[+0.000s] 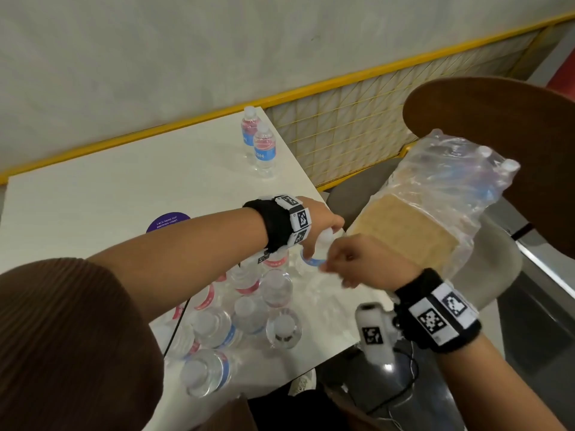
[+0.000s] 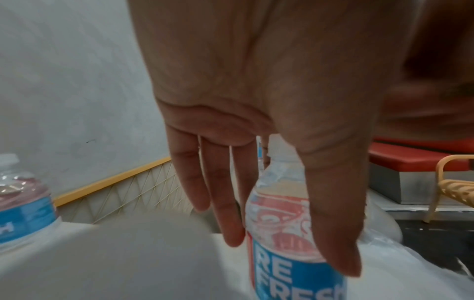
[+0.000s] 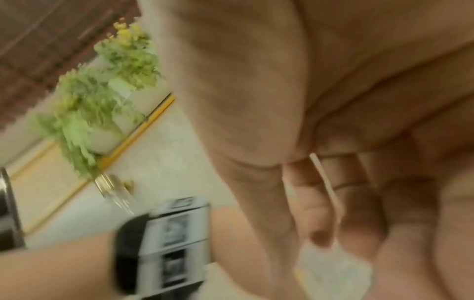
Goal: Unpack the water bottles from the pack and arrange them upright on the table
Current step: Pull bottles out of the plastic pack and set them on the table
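Observation:
My left hand [image 1: 320, 225] reaches across to the table's right edge and grips a water bottle [image 1: 325, 239] by its neck. In the left wrist view the thumb [image 2: 333, 213] lies on the front of this upright bottle [image 2: 282, 227], over its red and blue label, with the fingers behind it. My right hand [image 1: 334, 272] is blurred, just right of the bottle's label. Its fingers [image 3: 359, 213] are curled, and I cannot tell whether they hold anything. The torn plastic pack [image 1: 435, 188], with a cardboard base and a few bottles inside, sits to the right, off the table.
Several bottles [image 1: 249, 309] stand upright on the white table [image 1: 124, 181] near its front edge. Two more bottles [image 1: 264, 150] stand at the far right corner. A purple sticker [image 1: 168, 223] lies mid-table. A brown chair back [image 1: 497, 119] rises behind the pack.

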Demonstrator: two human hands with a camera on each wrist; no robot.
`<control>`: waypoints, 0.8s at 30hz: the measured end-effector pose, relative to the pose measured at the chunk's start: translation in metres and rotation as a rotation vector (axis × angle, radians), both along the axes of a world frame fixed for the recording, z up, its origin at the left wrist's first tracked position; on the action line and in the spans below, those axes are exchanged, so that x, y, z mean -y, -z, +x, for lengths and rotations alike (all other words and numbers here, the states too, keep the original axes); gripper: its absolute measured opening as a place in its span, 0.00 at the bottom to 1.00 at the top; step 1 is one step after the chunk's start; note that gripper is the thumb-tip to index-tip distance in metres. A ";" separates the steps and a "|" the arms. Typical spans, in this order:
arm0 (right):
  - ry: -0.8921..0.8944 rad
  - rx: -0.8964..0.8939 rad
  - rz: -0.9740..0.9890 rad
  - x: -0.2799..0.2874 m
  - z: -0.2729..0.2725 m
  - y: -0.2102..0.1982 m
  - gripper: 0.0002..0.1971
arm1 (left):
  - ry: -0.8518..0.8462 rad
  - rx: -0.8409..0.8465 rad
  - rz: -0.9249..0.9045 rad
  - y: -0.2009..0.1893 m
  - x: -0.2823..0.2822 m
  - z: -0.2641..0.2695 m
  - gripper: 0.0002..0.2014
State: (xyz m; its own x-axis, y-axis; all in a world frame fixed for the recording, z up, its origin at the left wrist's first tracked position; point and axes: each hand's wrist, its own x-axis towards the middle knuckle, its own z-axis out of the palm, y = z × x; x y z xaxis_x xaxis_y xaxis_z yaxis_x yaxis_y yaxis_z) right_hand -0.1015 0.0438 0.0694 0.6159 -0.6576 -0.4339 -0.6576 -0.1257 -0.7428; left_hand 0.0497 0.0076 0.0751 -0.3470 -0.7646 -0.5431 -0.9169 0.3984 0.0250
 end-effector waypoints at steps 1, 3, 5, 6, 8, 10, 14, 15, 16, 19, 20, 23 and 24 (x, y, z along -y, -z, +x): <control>0.125 -0.063 -0.068 0.011 -0.006 0.004 0.13 | 0.005 0.015 0.017 0.002 0.000 0.001 0.32; 0.234 -0.139 -0.094 0.025 -0.008 0.018 0.21 | 0.015 0.047 0.049 0.006 0.000 -0.002 0.32; 0.197 -0.105 -0.041 0.027 0.001 0.030 0.31 | -0.008 0.086 0.062 0.008 -0.003 -0.003 0.25; 0.160 -0.083 -0.036 0.026 0.007 0.035 0.36 | -0.046 0.077 0.057 0.008 -0.004 -0.002 0.22; 0.115 -0.067 -0.056 0.024 0.016 0.042 0.42 | -0.105 -0.013 0.050 0.005 -0.003 0.008 0.27; 0.113 -0.073 -0.056 0.023 0.023 0.046 0.41 | -0.109 -0.009 0.069 -0.003 -0.003 0.024 0.33; 0.076 -0.061 -0.047 0.022 0.029 0.060 0.32 | -0.159 0.094 0.176 -0.008 -0.007 0.062 0.34; 0.080 -0.035 -0.050 0.022 0.031 0.063 0.30 | -0.167 0.094 0.181 -0.006 -0.010 0.068 0.33; 0.085 -0.014 -0.052 0.023 0.032 0.065 0.30 | -0.175 0.078 0.164 -0.003 -0.012 0.072 0.32; 0.095 0.010 -0.056 0.027 0.038 0.070 0.30 | -0.203 -0.002 0.071 0.002 -0.012 0.076 0.28; 0.099 0.007 -0.051 0.029 0.039 0.071 0.30 | -0.214 -0.024 0.046 0.001 -0.010 0.076 0.27; 0.114 0.014 -0.050 0.033 0.045 0.074 0.30 | -0.263 -0.060 0.007 -0.002 -0.002 0.084 0.25; 0.115 0.015 -0.053 0.034 0.047 0.074 0.30 | -0.285 -0.069 -0.002 -0.002 0.000 0.088 0.24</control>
State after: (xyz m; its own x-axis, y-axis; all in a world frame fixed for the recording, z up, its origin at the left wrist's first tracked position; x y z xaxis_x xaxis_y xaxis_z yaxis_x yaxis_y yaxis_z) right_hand -0.0548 0.0097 -0.0046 0.5408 -0.7463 -0.3880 -0.6590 -0.0893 -0.7469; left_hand 0.1376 0.0076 0.0766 -0.1537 -0.8379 -0.5237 -0.9881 0.1247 0.0904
